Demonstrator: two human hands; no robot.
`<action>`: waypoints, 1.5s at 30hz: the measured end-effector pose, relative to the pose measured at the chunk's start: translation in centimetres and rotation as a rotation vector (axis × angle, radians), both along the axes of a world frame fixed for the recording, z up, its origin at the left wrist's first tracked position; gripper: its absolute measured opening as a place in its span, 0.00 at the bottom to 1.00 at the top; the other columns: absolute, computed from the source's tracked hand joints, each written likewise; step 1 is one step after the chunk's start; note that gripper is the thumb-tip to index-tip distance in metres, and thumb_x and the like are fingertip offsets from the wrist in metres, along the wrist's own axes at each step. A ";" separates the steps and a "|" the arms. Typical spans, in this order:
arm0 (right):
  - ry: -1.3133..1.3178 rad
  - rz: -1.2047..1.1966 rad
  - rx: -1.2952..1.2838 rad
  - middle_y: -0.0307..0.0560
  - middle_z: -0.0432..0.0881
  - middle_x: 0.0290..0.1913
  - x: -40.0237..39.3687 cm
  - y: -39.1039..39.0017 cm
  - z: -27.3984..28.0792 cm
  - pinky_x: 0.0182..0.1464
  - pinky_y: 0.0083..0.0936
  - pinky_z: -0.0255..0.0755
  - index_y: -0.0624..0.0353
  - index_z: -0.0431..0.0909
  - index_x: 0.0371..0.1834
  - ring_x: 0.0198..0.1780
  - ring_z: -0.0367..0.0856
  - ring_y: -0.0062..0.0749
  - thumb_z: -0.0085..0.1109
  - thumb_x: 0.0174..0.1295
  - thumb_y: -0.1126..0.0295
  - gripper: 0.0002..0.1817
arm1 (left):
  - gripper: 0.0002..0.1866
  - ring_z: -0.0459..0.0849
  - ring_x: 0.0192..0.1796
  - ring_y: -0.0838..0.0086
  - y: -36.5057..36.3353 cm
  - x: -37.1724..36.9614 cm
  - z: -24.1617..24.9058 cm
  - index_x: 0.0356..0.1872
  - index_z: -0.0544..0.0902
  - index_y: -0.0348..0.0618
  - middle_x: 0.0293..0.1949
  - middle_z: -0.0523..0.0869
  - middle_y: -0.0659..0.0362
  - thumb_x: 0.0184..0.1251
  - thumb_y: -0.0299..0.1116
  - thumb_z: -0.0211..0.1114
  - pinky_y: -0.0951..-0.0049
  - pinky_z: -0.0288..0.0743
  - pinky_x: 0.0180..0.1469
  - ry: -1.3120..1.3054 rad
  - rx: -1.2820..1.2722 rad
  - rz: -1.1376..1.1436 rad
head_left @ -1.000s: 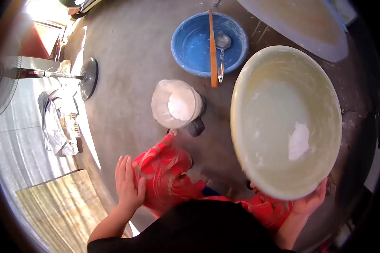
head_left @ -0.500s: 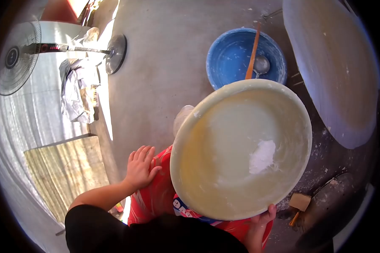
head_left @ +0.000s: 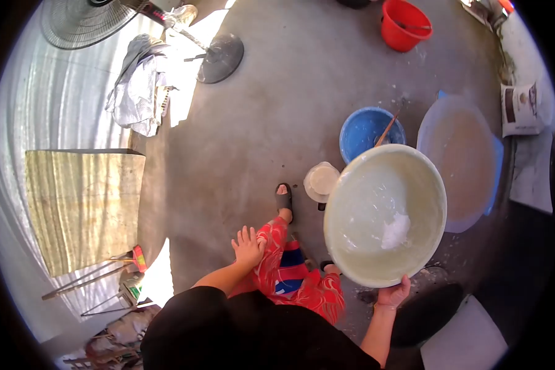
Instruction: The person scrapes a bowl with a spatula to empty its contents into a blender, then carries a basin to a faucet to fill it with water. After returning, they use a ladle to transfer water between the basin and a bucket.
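Note:
My right hand [head_left: 393,295] grips the near rim of a large cream-coloured basin [head_left: 364,234]. A patch of white paste or powder [head_left: 396,230] lies on the basin's inner bottom, with white smears around it. The basin is tilted so that its inside faces me. My left hand [head_left: 248,246] rests by my thigh on the red patterned trousers [head_left: 268,237], fingers spread, holding nothing. Past the basin's far rim stands a blue tub [head_left: 354,139], partly covered by it, with a brownish stick-like handle [head_left: 387,128] leaning in it.
A white round container [head_left: 320,180] stands left of the basin. A large round tray-like surface [head_left: 459,160] lies at right. Farther off are a red bucket [head_left: 407,28] and a white sack [head_left: 520,110]. A standing fan [head_left: 222,58] and a board [head_left: 83,209] are at left.
The basin has moved away from my lap to the right, still in my right hand. My view has shifted and now takes in the red bucket and my feet. My left hand stays by my thigh.

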State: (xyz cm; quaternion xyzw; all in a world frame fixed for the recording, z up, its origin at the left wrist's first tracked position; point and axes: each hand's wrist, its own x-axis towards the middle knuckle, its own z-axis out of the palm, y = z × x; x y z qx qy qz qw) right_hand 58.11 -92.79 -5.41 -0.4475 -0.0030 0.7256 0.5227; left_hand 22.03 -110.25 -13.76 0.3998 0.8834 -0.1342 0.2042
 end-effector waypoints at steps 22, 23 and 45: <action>-0.166 0.246 0.036 0.43 0.72 0.53 -22.9 19.3 17.5 0.59 0.34 0.60 0.59 0.67 0.53 0.56 0.69 0.37 0.52 0.52 0.64 0.23 | 0.28 0.73 0.53 0.52 -5.9 -22.0 13.5 0.56 0.65 0.36 0.49 0.75 0.42 0.55 0.38 0.59 0.60 0.67 0.52 -0.304 0.221 0.745; -0.157 0.241 0.047 0.43 0.72 0.53 -24.3 20.5 17.5 0.59 0.34 0.60 0.59 0.67 0.53 0.56 0.69 0.37 0.52 0.52 0.64 0.23 | 0.31 0.72 0.55 0.53 -4.9 -22.5 13.3 0.57 0.64 0.35 0.51 0.74 0.42 0.54 0.39 0.60 0.61 0.66 0.54 -0.332 0.210 0.780; -0.467 0.900 0.510 0.40 0.77 0.35 -63.9 72.0 11.1 0.41 0.26 0.67 0.55 0.73 0.39 0.36 0.74 0.31 0.60 0.47 0.61 0.17 | 0.31 0.71 0.58 0.56 28.8 -36.5 8.9 0.56 0.67 0.34 0.54 0.72 0.43 0.53 0.42 0.59 0.66 0.65 0.58 -0.586 0.602 1.278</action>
